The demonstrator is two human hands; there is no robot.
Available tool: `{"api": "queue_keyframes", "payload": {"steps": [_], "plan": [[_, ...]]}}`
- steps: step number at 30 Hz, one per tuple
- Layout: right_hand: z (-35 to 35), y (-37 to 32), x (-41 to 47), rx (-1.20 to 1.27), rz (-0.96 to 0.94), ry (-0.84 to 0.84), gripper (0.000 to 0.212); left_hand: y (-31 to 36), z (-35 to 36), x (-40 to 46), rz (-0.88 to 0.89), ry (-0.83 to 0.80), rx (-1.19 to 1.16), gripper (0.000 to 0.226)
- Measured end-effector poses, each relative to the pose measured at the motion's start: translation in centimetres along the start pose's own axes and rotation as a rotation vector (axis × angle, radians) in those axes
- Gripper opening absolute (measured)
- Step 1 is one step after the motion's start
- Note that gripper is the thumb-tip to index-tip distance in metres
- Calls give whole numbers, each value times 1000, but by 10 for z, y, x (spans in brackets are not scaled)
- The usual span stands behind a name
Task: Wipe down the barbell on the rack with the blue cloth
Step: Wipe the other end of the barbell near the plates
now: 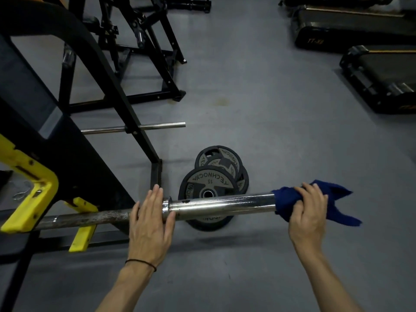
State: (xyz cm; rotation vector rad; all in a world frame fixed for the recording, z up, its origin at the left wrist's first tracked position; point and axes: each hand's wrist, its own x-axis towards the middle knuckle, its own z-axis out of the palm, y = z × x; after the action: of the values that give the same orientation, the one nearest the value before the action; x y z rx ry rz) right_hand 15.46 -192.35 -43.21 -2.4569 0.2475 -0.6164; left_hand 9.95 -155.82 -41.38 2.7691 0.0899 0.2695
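Gripping the blue cloth [292,203] round the barbell [222,204] end at lower right, the right hand [308,212] may slip off, since the flat, open left hand [150,224] only presses it.

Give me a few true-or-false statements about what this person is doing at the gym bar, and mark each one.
1. The right hand grips the blue cloth wrapped around the end of the barbell. True.
2. The left hand is clenched in a fist around the bar. False: its fingers lie straight, resting flat over the bar near the collar.
3. Weight plates are loaded on the bar's sleeve. False: the sleeve is bare; the plates lie stacked on the floor beyond it.
4. The bar rests on a yellow hook of the rack. True.
5. The cloth is at the middle of the bar. False: it is at the far right end.
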Motion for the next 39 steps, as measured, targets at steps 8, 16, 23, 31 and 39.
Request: {"api": "queue_keyframes", "payload": {"steps": [8,16,23,31,39], "plan": [[40,-71,-39,-88,-9,17,47,1,-9,7,12,-29,24,65],[57,-170,-48,-34,-362,-295,28,12,-19,52,-113,-103,-31,68],[43,-124,-23,-257,-523,-457,59,-1,-11,21,37,-21,-30,58],[-6,-16,1,-356,-158,-162,57,-7,-10,11,21,-13,-59,60],[87,-193,-102,-100,-416,-272,48,0,-27,43,-44,-183,89,68]]}}
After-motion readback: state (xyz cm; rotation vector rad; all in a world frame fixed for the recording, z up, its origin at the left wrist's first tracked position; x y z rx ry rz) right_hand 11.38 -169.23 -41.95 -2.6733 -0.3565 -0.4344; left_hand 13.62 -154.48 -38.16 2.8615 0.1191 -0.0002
